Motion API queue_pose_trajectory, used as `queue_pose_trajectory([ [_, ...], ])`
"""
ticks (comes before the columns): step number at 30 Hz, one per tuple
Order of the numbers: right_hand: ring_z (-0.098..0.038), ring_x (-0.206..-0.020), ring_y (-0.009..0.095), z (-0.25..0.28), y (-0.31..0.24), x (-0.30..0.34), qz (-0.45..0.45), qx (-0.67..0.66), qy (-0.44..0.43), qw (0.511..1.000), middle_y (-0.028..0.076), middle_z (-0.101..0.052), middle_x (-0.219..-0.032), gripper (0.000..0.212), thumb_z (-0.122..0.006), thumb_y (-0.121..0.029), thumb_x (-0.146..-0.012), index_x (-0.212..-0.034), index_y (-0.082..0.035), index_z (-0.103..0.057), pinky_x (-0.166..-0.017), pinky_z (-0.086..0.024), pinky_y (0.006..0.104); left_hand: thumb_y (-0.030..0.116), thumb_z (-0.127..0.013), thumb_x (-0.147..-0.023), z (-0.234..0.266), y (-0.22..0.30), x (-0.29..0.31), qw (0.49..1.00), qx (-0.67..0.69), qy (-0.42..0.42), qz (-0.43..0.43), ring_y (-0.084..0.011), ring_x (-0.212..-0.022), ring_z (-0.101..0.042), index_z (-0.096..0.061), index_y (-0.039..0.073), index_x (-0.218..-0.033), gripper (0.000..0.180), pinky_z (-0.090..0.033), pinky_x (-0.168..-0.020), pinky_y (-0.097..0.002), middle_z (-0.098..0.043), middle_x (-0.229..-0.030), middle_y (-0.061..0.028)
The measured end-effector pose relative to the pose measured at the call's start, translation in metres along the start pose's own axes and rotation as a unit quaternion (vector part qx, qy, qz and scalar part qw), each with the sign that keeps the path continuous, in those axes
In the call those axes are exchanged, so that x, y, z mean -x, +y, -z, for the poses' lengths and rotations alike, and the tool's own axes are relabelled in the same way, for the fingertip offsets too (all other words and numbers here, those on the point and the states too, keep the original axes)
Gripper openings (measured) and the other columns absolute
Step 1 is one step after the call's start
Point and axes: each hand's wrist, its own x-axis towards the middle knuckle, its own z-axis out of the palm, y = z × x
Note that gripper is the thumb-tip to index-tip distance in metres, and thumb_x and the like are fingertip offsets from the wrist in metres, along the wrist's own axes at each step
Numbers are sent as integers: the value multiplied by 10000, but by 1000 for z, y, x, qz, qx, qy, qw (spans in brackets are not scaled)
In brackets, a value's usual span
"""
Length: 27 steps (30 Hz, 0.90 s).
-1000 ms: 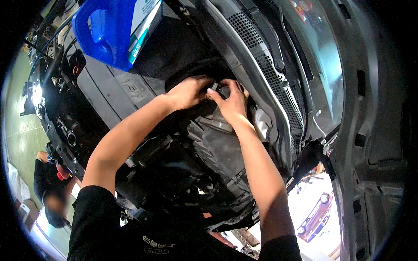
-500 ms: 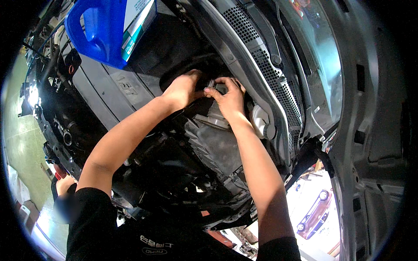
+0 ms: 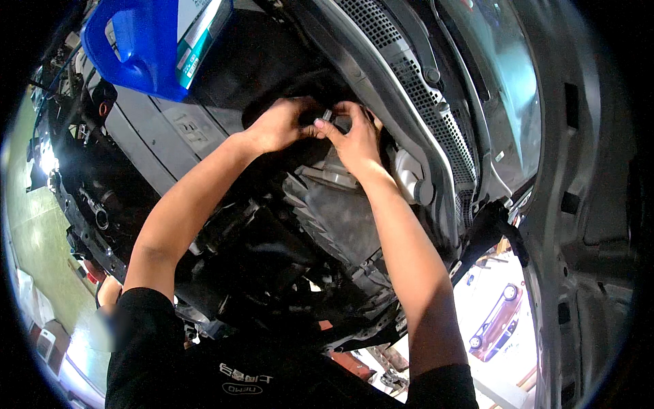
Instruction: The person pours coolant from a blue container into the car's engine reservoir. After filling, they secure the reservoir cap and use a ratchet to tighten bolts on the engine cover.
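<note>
Work looks unfinished: right hand [image 3: 359, 140] pinches a small pale fitting [image 3: 328, 114], not yet released, left hand [image 3: 276, 127] beside it (grip hidden, can't tell).

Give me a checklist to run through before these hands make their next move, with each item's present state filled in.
1. Right hand pinching the small pale part between thumb and forefinger: ok, as far as shows.
2. Fingertips of the left hand in plain view: not ok, partly lost in shadow.
3. Left hand's hold on anything: cannot tell.
4. Blue jug apart from both hands: ok.
5. Jug steady: cannot tell, picture edge cuts it off.
</note>
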Motion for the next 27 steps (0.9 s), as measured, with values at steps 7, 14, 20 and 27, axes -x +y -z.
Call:
queue_pose_trajectory([
  [7,-487,-1318,360,1,11,2,37,8,-11,999,127,-676,-1286,525,-825,-363,-891,-1302,-82,-658,-1147,-334,481,189,-791,-884,-9,15,7,995,-90,25,18,-443,-1160,-653,-631,-39,-1264,470,-525,-969,-475,-682,-1203,-288],
  [14,-490,-1293,360,1,-5,-1,-9,41,-12,999,122,-680,-1167,527,-900,-455,-773,-1099,-89,-705,-1116,-351,469,119,-773,-872,5,7,-4,999,-8,-26,-19,-427,-1196,-646,-634,-25,-1289,463,-514,-1003,-474,-687,-1237,-272],
  [20,-470,-1318,374,1,-6,0,-57,20,-20,998,158,-666,-1216,546,-903,-436,-784,-1139,-87,-682,-1117,-363,482,138,-771,-885,-1,-2,-10,998,26,-55,-9,-425,-1150,-674,-645,-31,-1277,446,-529,-978,-460,-704,-1202,-271],
  [27,-469,-1349,391,7,-2,4,-28,5,-41,999,170,-632,-1349,602,-870,-352,-834,-1322,-127,-599,-1156,-354,491,173,-791,-864,-5,7,-6,999,-3,-33,-23,-436,-1226,-630,-577,-34,-1365,583,-503,-1044,-454,-657,-1289,-290],
])
